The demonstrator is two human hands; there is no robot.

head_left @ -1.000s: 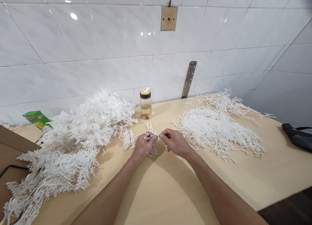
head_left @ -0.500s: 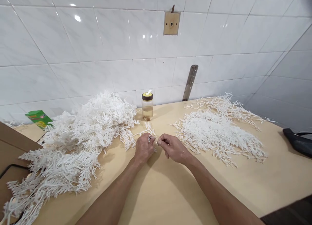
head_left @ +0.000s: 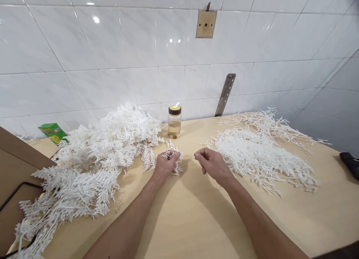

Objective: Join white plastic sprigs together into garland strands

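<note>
My left hand [head_left: 166, 164] is closed around a white branching plastic sprig [head_left: 177, 162], whose thin twigs stick out past the thumb and fingers. A short gap to the right, my right hand [head_left: 211, 164] has thumb and forefinger pinched together. Whatever may be between those fingertips is too small to make out. Left of my hands lies a large heap of white branching sprigs [head_left: 112, 139]. A flatter pile of white sprigs [head_left: 258, 158] lies just beyond my right hand, with longer, barer stems [head_left: 275, 126] behind it.
A lidded bottle of pale liquid [head_left: 174, 126] stands near the tiled wall. A perforated metal strip [head_left: 225, 96] leans there. At left are a green box [head_left: 53, 133] and a brown cardboard panel [head_left: 22, 161]; a black object [head_left: 350, 163] sits at the right edge.
My right hand has moved away from my left, widening the gap between them. More of the sprig shows at my left hand. The whole view has shifted slightly.
</note>
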